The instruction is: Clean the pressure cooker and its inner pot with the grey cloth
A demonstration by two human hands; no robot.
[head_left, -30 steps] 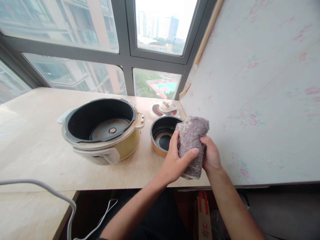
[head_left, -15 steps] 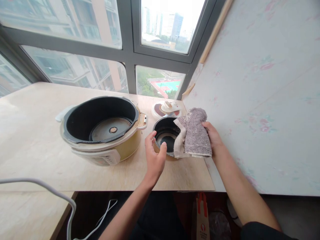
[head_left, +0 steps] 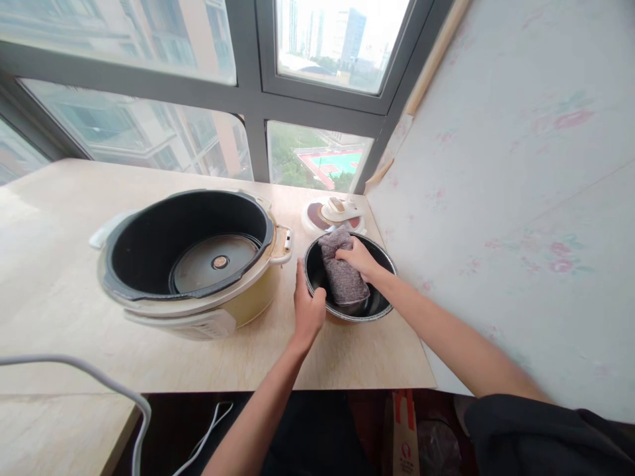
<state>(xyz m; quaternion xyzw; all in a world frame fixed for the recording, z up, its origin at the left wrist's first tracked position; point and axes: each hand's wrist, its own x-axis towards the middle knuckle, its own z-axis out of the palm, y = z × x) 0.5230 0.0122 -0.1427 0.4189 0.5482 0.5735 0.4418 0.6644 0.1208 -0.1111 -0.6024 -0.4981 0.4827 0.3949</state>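
A round inner pot (head_left: 385,268) with a dark inside sits on the wooden counter. My left hand (head_left: 308,311) holds it at the left, fingers along the outer wall and thumb at the rim. In my right hand (head_left: 358,258) is a folded grey-purple towel (head_left: 344,281), lowered into the pot. The towel hides much of the pot's inside. To the left stands the rice cooker body (head_left: 253,301), its lid off and its dark cavity showing a round heating plate (head_left: 214,264).
A white and brown lid-like part (head_left: 333,215) lies behind the pot by the window. A grey cord (head_left: 79,362) crosses the lower left. The floral wall (head_left: 536,198) borders the counter on the right. A paper bag (head_left: 404,439) stands below the counter edge.
My right hand has carried the towel left and down, from beside the pot's right rim into the pot. My left hand has closed from spread fingers onto the pot's left rim.
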